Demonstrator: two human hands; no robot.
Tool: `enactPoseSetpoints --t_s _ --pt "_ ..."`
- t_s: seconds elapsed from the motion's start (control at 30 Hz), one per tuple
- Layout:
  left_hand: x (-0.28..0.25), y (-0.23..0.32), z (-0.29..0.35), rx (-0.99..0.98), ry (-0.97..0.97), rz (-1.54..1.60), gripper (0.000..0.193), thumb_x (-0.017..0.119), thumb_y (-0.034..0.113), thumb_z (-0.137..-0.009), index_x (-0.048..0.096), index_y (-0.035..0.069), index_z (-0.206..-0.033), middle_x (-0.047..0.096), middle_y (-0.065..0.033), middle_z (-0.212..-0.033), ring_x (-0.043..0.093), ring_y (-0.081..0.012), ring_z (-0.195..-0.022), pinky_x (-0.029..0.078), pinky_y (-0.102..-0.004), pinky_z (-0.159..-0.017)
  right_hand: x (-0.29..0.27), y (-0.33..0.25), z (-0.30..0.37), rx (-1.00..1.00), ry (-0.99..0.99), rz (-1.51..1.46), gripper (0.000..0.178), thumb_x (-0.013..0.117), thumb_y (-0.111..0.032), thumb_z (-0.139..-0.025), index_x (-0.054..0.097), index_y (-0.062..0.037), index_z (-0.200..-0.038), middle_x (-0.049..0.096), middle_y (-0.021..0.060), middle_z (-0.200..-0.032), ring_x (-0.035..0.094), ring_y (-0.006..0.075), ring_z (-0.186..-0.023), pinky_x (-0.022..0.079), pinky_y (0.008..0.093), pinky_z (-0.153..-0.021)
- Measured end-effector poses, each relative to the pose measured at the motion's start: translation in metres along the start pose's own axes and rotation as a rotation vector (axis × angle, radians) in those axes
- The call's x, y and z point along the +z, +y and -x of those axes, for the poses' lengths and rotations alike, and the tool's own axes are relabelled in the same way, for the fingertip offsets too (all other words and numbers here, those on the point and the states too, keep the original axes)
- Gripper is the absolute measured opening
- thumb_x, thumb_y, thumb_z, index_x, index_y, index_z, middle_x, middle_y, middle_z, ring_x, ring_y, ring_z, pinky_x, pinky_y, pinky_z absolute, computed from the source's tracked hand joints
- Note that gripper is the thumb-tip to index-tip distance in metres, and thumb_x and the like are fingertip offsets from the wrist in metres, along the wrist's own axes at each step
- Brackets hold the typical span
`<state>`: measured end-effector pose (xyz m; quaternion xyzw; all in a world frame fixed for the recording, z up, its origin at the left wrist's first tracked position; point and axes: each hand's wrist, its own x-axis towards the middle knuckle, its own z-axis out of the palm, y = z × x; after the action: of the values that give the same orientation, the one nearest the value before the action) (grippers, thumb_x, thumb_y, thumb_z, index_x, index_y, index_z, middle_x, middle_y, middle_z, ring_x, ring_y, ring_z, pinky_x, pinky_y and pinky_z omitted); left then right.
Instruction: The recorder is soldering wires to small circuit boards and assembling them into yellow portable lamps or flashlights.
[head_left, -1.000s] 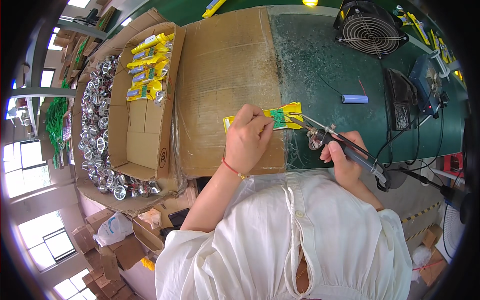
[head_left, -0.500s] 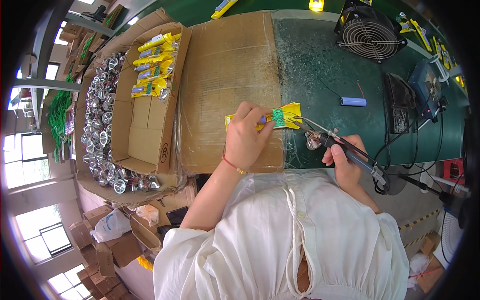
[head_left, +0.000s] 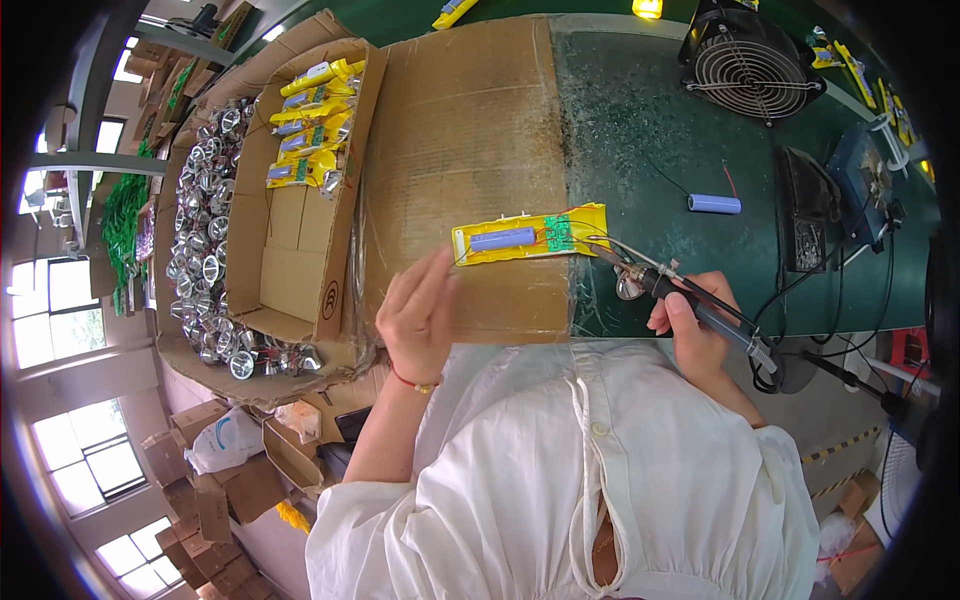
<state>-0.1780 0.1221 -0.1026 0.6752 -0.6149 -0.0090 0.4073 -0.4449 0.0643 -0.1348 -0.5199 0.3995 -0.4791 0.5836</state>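
So the long yellow plastic housing point(head_left: 592, 218), with a purple-blue cylindrical battery point(head_left: 502, 238) and green circuit board point(head_left: 557, 233) inside, lies mostly on the brown cardboard sheet point(head_left: 460, 130), right end over the dark green surface point(head_left: 650, 120). Left hand point(head_left: 418, 322)'s free, fingers extended and kinda blurry, near the housing's left end. Right hand point(head_left: 695, 322)'s wrapped around a grey-and-black soldering iron point(head_left: 712, 320), tip at the housing's right end; can't tell if they touch.

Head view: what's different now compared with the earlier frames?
The left hand has let go and moved left and back toward the body, its fingers open and blurred. The blue cell in the yellow casing, earlier mostly covered by that hand, now shows fully. Unchanged: the right hand grips the soldering iron; the loose blue cell lies beyond.
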Motion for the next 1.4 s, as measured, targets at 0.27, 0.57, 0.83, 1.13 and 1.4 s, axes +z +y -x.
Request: enactPoseSetpoints --t_s 0.27,0.57,0.83,1.13,1.4 --pt "0.04 0.008 -0.034 0.225 -0.183 0.078 0.017 0.069 0.004 -0.064 0.066 0.006 -0.081 0.06 -0.0041 -0.072 0.053 -0.0208 -0.069 0.044 -0.03 -0.063 0.004 -0.003 -0.001 0.023 -0.026 0.027 0.016 0.055 -0.007 -0.082 0.043 0.0007 -0.089 0.056 0.0112 -0.065 0.054 0.0129 -0.051 0.045 0.0223 -0.045" --pt "0.056 0.011 -0.031 0.172 -0.257 0.095 0.011 0.069 0.002 -0.064 0.065 0.004 -0.075 0.057 -0.0047 -0.068 0.05 -0.0217 -0.068 0.043 -0.031 -0.06 0.006 0.0 -0.007 0.022 -0.072 0.053 0.015 0.056 -0.007 -0.082 0.045 0.0011 -0.089 0.056 0.0108 -0.065 0.054 0.0122 -0.052 0.044 0.022 -0.044" --pt "0.06 0.008 -0.028 0.207 -0.202 0.066 0.011 0.069 0.002 -0.062 0.064 0.006 -0.072 0.057 -0.004 -0.067 0.051 -0.0218 -0.069 0.044 -0.0311 -0.061 0.009 -0.001 -0.011 0.018 -0.084 0.06 0.016 0.056 -0.008 -0.082 0.045 0.0015 -0.089 0.056 0.0109 -0.064 0.054 0.0121 -0.05 0.042 0.0218 -0.043" --pt "0.063 0.009 -0.025 0.22 -0.176 0.041 0.013 0.069 0.002 -0.06 0.063 0.006 -0.071 0.056 -0.0036 -0.067 0.052 -0.0219 -0.07 0.044 -0.0317 -0.063 0.012 -0.003 -0.013 0.041 -0.067 0.04 0.016 0.057 -0.009 -0.082 0.046 0.0016 -0.086 0.055 0.0108 -0.062 0.053 0.0119 -0.048 0.041 0.0216 -0.041" --pt "0.064 0.008 -0.024 0.219 -0.156 0.045 0.013 0.069 0.001 -0.06 0.062 0.006 -0.07 0.056 -0.0035 -0.067 0.052 -0.0223 -0.07 0.044 -0.0317 -0.063 0.011 -0.001 -0.012 0.009 -0.069 0.051 0.014 0.056 -0.008 -0.082 0.046 0.0015 -0.086 0.055 0.0108 -0.061 0.053 0.0121 -0.048 0.041 0.0217 -0.041"
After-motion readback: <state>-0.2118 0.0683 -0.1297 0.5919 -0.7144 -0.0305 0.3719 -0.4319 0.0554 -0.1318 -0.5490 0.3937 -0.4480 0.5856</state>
